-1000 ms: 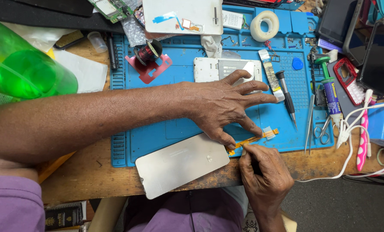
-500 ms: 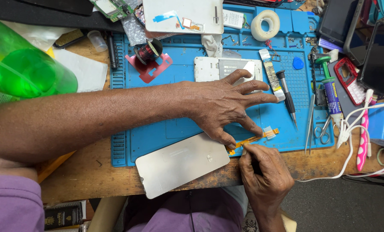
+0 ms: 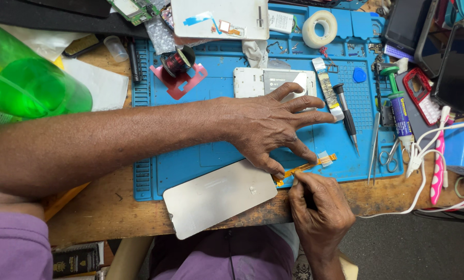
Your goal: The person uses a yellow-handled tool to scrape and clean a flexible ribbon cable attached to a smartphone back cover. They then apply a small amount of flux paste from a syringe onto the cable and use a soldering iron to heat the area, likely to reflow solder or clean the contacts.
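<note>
Comparing with a second ago, I see no shift: left hand (image 3: 273, 127) spread, pinning orange flex cable (image 3: 303, 167); right hand (image 3: 317, 210) pinching it.

Worn wooden bench top (image 3: 112, 207), scuffed and scratched, front edge running across the lower part of the view. Blue silicone work mat (image 3: 211, 150) with moulded compartments covers most of the bench, its near corner short of the wood's edge. Beyond the bench at lower right, a grey speckled floor (image 3: 398, 249). Clutter rings the mat: green translucent bottle (image 3: 24, 78) lying at far left, roll of white tape (image 3: 320, 28) at the back, tweezers (image 3: 373, 150) and small scissors (image 3: 390, 155) to the right, white cable (image 3: 429, 171) trailing off the edge. Light even and bright, soft shadows. No walls or windows in view.
</note>
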